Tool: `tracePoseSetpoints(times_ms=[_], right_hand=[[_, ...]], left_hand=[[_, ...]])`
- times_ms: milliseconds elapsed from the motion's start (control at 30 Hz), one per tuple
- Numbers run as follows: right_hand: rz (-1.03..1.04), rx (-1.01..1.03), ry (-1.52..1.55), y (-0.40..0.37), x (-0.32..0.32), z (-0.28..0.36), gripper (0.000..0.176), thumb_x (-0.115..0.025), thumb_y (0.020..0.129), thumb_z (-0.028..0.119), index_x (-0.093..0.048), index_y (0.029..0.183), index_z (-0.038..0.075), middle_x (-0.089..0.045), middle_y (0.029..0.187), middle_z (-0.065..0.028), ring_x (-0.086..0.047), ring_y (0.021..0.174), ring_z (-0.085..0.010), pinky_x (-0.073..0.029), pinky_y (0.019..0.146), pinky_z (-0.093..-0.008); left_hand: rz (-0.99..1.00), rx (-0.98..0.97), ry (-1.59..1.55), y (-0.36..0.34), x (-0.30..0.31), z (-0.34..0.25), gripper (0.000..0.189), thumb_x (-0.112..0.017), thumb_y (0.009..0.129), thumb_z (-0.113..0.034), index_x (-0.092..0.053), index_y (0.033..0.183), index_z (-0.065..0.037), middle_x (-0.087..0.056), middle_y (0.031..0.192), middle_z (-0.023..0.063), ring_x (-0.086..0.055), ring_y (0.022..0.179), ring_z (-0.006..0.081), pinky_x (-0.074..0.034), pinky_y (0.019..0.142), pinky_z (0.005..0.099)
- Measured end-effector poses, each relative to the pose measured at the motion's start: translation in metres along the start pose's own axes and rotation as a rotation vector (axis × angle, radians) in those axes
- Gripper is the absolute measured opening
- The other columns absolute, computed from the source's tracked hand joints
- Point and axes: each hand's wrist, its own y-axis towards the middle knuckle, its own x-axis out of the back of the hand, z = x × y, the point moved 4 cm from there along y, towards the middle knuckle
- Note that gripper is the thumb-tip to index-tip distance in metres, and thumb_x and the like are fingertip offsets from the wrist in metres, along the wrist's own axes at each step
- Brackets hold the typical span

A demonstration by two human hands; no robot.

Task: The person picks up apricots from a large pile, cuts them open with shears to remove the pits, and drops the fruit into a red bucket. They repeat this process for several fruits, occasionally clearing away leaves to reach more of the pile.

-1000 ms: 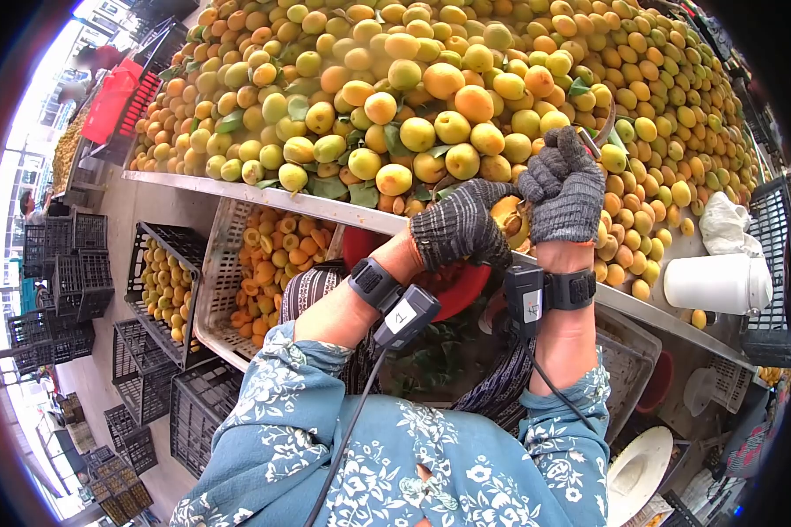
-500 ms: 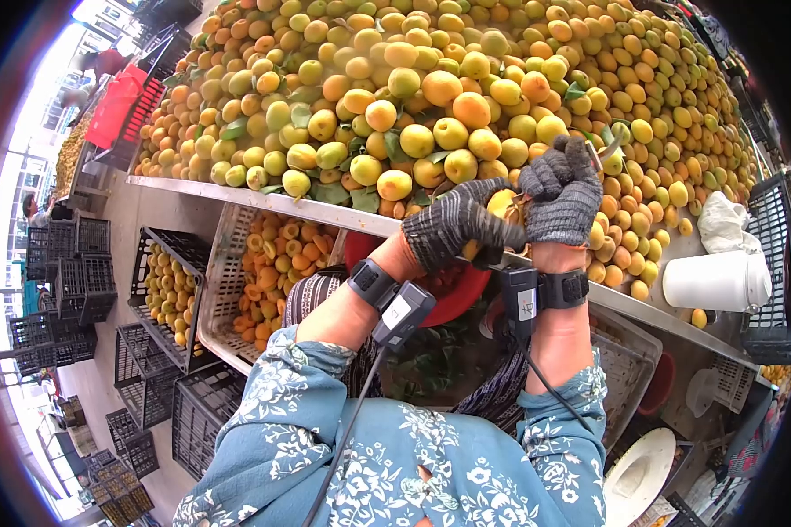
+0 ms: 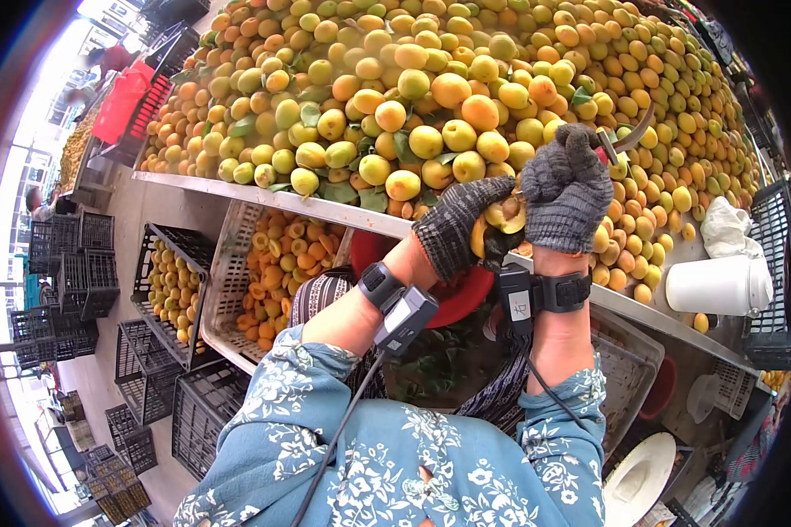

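Observation:
My left hand, in a dark grey knitted glove, is closed on a cut apricot. The apricot is split, with its yellow flesh and a brownish middle showing. Close beside it, my right hand in a matching glove is closed around the handle of a curved knife. The hooked blade points up and to the right, away from the fruit. Both hands are over the metal front edge of a table heaped with whole apricots. My right fingers partly hide the knife's red handle.
Below the table edge, a white crate holds apricot halves. A black crate of apricots stands left of it. A red basin sits under my hands. To the right are a white bucket and a pale hat.
The apricot has come apart, so its inside shows. My right hand has turned and shifted slightly right, swinging the knife blade outward to the upper right.

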Motion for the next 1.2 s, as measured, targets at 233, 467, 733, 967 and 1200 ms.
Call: tracePoseSetpoints(times_ms=[233,467,733,967,1200], right_hand=[[0.046,0.181,-0.457,-0.021,-0.035,0.006,0.011,-0.069,0.081,0.01,-0.063,0.088,0.003,-0.055,0.065,0.0024,-0.05,0.052,-0.005,-0.04,0.046,-0.0187],[0.375,0.579,-1.099,-0.037,-0.056,-0.008,0.014,-0.072,0.074,0.003,-0.063,0.085,0.002,-0.065,0.071,-0.004,-0.062,0.066,-0.013,-0.05,0.063,-0.0284],[0.033,0.067,-0.082,0.005,-0.005,0.001,0.011,-0.066,0.086,0.018,-0.06,0.086,0.009,-0.041,0.052,0.0037,-0.036,0.039,-0.0079,-0.032,0.036,-0.0245],[0.03,-0.02,0.076,0.01,0.005,-0.005,0.015,-0.065,0.086,0.023,-0.06,0.085,0.009,-0.035,0.05,0.0057,-0.031,0.038,-0.0087,-0.027,0.036,-0.0246],[0.091,-0.006,0.05,0.011,0.0,0.001,0.017,-0.063,0.087,0.025,-0.06,0.081,0.01,-0.031,0.049,0.0057,-0.027,0.039,-0.0085,-0.025,0.036,-0.0246]], left_hand=[[-0.052,-0.007,0.121,0.001,-0.001,-0.013,0.047,-0.075,0.067,-0.012,-0.059,0.109,-0.002,-0.065,0.1,0.0153,-0.062,0.096,0.029,-0.049,0.085,0.0355],[-0.068,0.076,-0.3,-0.01,-0.025,0.052,0.039,-0.066,0.076,-0.021,-0.057,0.111,-0.006,-0.061,0.112,0.0131,-0.057,0.103,0.0272,-0.045,0.091,0.0339],[-0.09,0.235,-0.421,0.007,-0.006,0.007,0.045,-0.07,0.074,-0.003,-0.057,0.117,-0.003,-0.065,0.106,0.0097,-0.062,0.096,0.0202,-0.049,0.085,0.0317],[-0.048,-0.03,0.007,0.007,0.002,-0.011,0.04,-0.068,0.077,-0.007,-0.058,0.115,-0.001,-0.066,0.1,0.0119,-0.063,0.093,0.0201,-0.05,0.083,0.0312],[-0.087,0.128,-0.357,0.007,-0.015,0.009,0.03,-0.065,0.081,-0.003,-0.059,0.111,-0.001,-0.065,0.103,0.0069,-0.06,0.094,0.013,-0.049,0.083,0.0276]])
